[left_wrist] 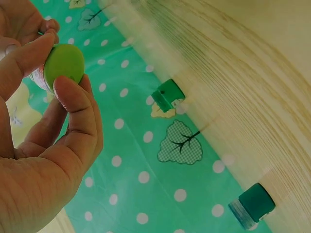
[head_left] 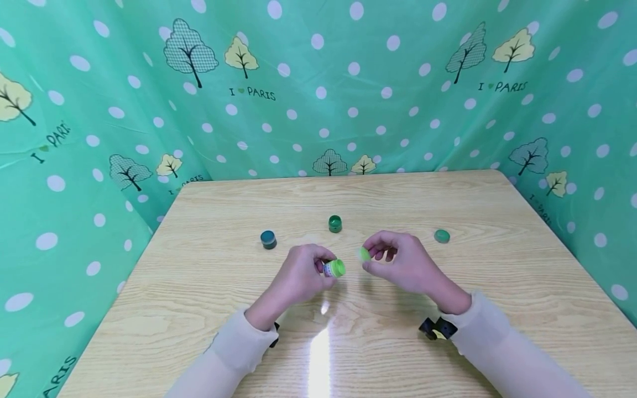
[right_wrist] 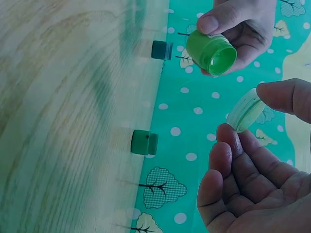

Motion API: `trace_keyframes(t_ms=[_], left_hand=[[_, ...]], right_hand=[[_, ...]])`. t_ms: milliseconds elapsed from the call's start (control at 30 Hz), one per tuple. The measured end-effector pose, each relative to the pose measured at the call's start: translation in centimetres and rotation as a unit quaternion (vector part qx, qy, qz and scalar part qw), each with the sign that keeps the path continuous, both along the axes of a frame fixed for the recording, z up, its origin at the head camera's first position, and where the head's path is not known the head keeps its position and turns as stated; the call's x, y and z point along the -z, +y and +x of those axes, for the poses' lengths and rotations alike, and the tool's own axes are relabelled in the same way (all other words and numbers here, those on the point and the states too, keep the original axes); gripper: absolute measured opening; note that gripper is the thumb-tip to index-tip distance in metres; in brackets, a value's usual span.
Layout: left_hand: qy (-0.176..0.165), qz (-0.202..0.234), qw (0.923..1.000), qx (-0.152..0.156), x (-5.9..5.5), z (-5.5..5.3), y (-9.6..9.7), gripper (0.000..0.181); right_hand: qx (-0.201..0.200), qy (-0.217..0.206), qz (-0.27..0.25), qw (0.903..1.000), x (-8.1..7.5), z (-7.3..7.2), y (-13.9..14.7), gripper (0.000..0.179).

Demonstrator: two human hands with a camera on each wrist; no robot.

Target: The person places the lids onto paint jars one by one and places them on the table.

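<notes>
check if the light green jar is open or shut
Open: the light green jar shows its uncovered mouth in the right wrist view, and the right hand holds a lid apart from it.

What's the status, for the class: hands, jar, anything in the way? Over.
Left hand holds light-green jar, mouth uncovered. Right hand pinches light-green lid, apart from jar. Nothing visible between jar and lid.

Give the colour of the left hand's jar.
The jar is lime green, clearest in the right wrist view.
</notes>
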State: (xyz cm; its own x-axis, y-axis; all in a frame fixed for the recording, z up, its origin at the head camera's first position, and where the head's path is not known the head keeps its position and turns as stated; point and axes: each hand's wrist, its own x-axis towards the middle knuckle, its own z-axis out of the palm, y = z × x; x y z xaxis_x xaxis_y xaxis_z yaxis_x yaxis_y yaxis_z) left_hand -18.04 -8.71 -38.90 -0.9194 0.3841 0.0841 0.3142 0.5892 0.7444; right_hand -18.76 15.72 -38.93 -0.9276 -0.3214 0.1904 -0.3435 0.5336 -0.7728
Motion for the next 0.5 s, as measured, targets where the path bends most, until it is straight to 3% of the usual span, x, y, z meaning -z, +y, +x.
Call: trace_keyframes(t_ms=[500], left_hand=[[0.019,0.003,0.9997,0.014,0.45,0.45,0.65,0.028]], right_hand=[[-0.047,-0.002,0.012,0.9988,0.48,0.63,-0.96,0.022]])
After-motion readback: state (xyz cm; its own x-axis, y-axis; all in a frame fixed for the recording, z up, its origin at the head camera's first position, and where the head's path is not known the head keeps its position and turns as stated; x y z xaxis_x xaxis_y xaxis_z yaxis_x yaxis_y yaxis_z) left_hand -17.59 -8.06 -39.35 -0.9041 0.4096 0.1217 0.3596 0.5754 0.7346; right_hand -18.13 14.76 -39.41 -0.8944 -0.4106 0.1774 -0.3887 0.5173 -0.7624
